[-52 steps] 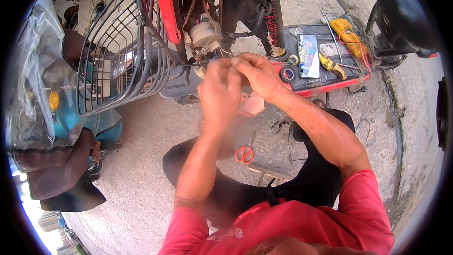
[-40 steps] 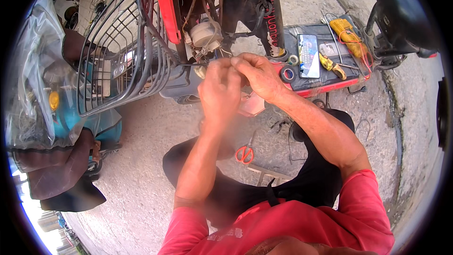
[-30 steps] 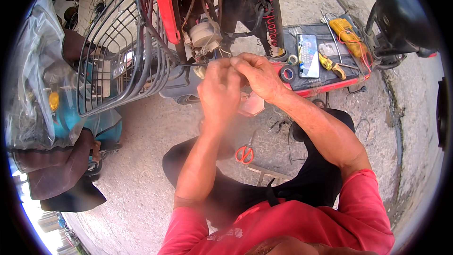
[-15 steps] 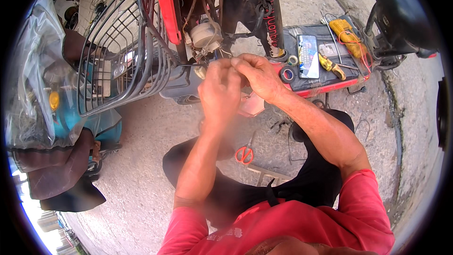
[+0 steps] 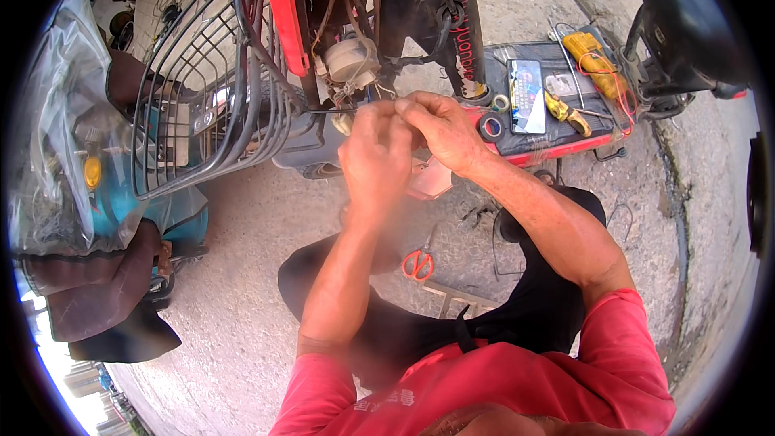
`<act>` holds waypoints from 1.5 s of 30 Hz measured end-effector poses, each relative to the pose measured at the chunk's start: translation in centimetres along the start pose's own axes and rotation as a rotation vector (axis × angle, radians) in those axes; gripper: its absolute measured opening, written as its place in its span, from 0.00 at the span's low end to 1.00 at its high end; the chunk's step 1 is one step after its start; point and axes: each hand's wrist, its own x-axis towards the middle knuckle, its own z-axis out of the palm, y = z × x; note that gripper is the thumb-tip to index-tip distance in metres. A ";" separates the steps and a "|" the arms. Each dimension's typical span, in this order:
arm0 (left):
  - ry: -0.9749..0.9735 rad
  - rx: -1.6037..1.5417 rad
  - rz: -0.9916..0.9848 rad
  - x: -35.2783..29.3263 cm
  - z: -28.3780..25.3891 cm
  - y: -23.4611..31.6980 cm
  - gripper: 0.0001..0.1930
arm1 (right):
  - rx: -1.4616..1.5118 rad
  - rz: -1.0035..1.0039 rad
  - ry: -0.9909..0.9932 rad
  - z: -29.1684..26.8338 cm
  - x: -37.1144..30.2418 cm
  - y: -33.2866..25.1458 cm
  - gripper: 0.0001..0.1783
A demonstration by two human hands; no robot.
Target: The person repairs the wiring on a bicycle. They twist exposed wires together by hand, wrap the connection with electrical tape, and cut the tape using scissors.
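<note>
My left hand [image 5: 375,149] and my right hand [image 5: 440,129] meet at the fingertips below the scooter's exposed wiring [image 5: 355,97]. Both are closed in a pinch on thin wire, most of it hidden behind the fingers. Just above them hangs a round whitish housing [image 5: 349,60] with loose wires trailing down. A pale connector [image 5: 342,123] peeks out beside my left hand. Under my right hand, a flat pinkish piece [image 5: 430,179] is partly covered.
A black wire basket [image 5: 186,113] is at the left. On the scooter's footboard [image 5: 517,145] lie a phone [image 5: 527,97], a yellow multimeter [image 5: 597,64], yellow-handled pliers [image 5: 567,113] and a tape roll [image 5: 491,126]. Orange-handled scissors [image 5: 418,265] rest on the ground between my legs.
Both hands hold nearly the same place, with only slight movement in the fingers. The things around them have not moved.
</note>
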 end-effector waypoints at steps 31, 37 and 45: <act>-0.003 -0.021 0.044 -0.1 0.1 -0.1 0.09 | 0.005 0.028 -0.002 0.0 -0.2 -0.1 0.20; -0.003 -0.018 0.050 -0.1 0.1 0.1 0.09 | 0.021 0.018 -0.003 -0.1 -0.1 0.1 0.20; 0.003 -0.011 0.026 0.0 0.1 -0.1 0.09 | 0.055 0.025 -0.007 0.2 -0.3 -0.2 0.19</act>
